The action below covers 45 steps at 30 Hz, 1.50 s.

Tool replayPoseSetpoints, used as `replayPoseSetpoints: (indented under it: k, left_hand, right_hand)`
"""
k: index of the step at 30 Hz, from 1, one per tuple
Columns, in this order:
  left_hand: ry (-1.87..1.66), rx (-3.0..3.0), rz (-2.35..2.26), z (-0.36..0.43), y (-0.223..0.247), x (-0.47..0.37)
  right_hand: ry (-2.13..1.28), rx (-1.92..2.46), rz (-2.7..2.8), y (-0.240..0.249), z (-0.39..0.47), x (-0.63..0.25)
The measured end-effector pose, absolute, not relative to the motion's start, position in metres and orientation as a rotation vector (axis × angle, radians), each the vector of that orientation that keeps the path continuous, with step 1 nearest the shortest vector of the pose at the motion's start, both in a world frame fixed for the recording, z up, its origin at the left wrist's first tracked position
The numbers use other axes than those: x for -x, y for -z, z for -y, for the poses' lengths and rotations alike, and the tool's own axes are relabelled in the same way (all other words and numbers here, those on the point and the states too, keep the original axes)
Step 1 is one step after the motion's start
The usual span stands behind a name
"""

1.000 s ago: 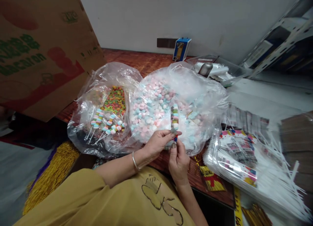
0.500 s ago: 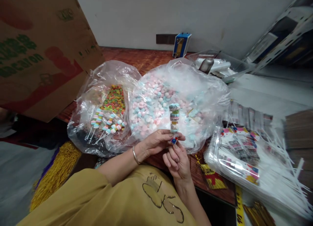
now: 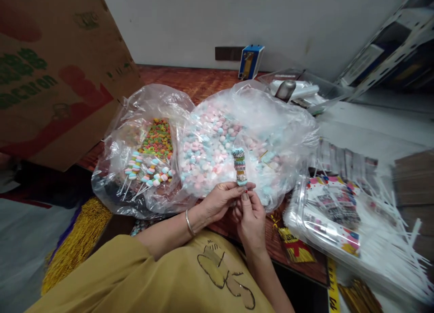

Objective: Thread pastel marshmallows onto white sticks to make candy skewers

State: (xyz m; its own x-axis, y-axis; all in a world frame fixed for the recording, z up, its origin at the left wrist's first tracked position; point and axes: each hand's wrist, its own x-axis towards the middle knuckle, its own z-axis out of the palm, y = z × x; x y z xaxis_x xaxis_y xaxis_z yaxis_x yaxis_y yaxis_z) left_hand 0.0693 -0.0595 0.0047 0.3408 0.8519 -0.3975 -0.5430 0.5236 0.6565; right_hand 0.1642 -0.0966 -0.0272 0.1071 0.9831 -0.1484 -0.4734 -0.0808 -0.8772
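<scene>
My left hand (image 3: 220, 200), with a bangle on its wrist, pinches the lower end of a wrapped, printed candy stick (image 3: 240, 167) that stands upright. Just below that grip, the thumb and fingers of my right hand (image 3: 251, 213) close on the gathered bottom of the same wrapper, where a small red bit shows. Behind the candy lies a large clear bag of pink, blue and white marshmallows (image 3: 210, 146). Marshmallow skewers (image 3: 149, 172) rest on another clear bag to the left, beside colourful ring candies (image 3: 158, 139).
A large cardboard box (image 3: 57, 78) stands at the left. On the right are a clear tray (image 3: 294, 213) with printed wrappers and white sticks, and a packet of gold twist ties (image 3: 295, 246). A blue box (image 3: 251, 62) stands by the wall.
My right hand has turned and its fingers have closed in under the candy. The blue and red wrapper end that hung below is now mostly hidden, and the candy sits slightly lower.
</scene>
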Motion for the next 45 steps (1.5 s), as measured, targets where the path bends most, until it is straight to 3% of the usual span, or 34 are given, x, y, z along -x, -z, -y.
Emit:
replayPoseSetpoints:
  k: [8,17,27,40,45]
  left_hand:
    - [-0.872,-0.453,-0.703,0.058,0.007,-0.060]
    - [-0.827,-0.576,-0.797,0.068,0.017,-0.066]
    - [-0.789,-0.647,-0.710,0.064,0.003,-0.054]
    - [-1.078,-0.553,-0.841,0.074,-0.004,-0.050]
    - [-1.161,-0.597,-0.821,0.063,-0.016,-0.018]
  right_hand:
    - [-1.670,0.855,0.511,0.032,0.101,-0.172]
    - [-1.553,0.863,0.475,0.033,0.106,-0.163]
    - [-1.804,0.583,0.430,0.033,0.110,-0.172]
    - [-1.512,0.838,0.763,0.024,0.124,-0.146]
    - [-1.220,1.181,1.337,0.017,0.144,-0.169]
